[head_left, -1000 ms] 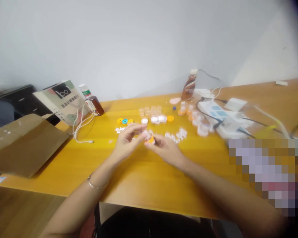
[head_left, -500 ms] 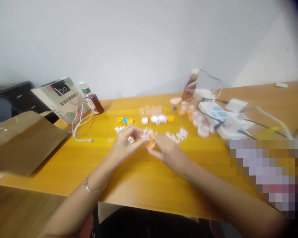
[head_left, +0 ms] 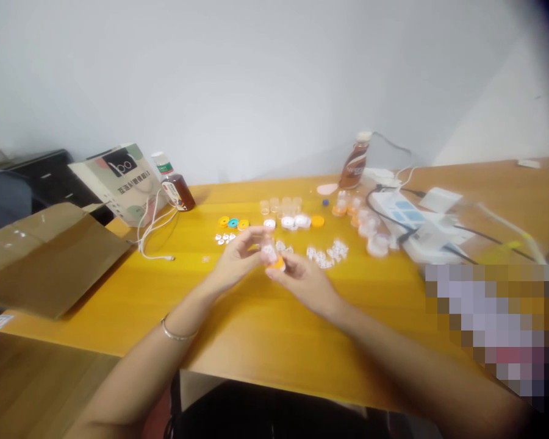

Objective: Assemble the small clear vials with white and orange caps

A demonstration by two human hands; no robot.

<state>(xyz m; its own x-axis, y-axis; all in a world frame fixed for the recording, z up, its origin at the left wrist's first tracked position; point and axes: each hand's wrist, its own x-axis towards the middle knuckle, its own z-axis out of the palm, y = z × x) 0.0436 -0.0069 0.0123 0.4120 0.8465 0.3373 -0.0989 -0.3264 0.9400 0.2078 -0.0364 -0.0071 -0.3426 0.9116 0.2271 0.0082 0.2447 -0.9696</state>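
Over the yellow table (head_left: 238,329) my left hand (head_left: 235,262) and my right hand (head_left: 302,277) meet, fingers pinched on a small clear vial with an orange cap (head_left: 274,259). The left fingers grip the clear upper part, the right fingers hold the orange cap end. Beyond the hands lie small white pieces (head_left: 327,253), coloured rings (head_left: 232,223) and several clear little jars with caps (head_left: 286,213). More clear jars (head_left: 368,228) stand to the right.
A folded cardboard box (head_left: 46,256) lies at the left edge, with a printed box (head_left: 121,180), a brown bottle (head_left: 176,186) and a white cable (head_left: 153,235) behind it. At the back right stand another brown bottle (head_left: 357,158) and a power strip (head_left: 409,213) with cables.
Both hands stay together on the vial, shifting slightly; the view has tilted a little. Nothing was put down or picked up.
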